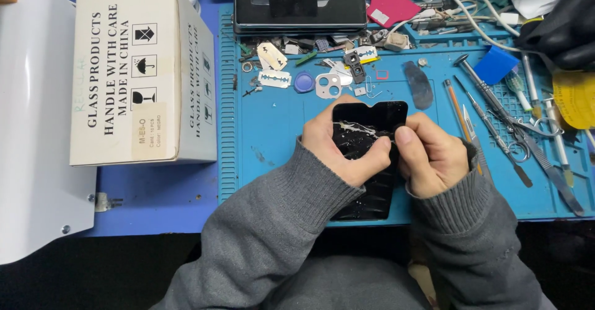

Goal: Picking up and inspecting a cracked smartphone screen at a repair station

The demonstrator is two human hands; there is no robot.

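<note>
Black glass, cracked and flecked with white residue, is being held over the blue work mat (273,130) in the head view: a phone screen panel (372,161) is being supported upright-lengthwise between both hands. The left hand (338,142) is being closed around the panel's left edge, thumb laid across its face. The right hand (431,155) is pinching the upper right edge, thumb pressed against the glass.

As a judgement, pressure is best kept low and spread along the edges, since cracked glass may be splintering under a point load.

Room is being limited on the right by tweezers and scissors (514,130) and on the left by a white cardboard box (136,68). Razor blades and small parts (279,68) are lying just beyond the panel; bare mat is lying to its left.
</note>
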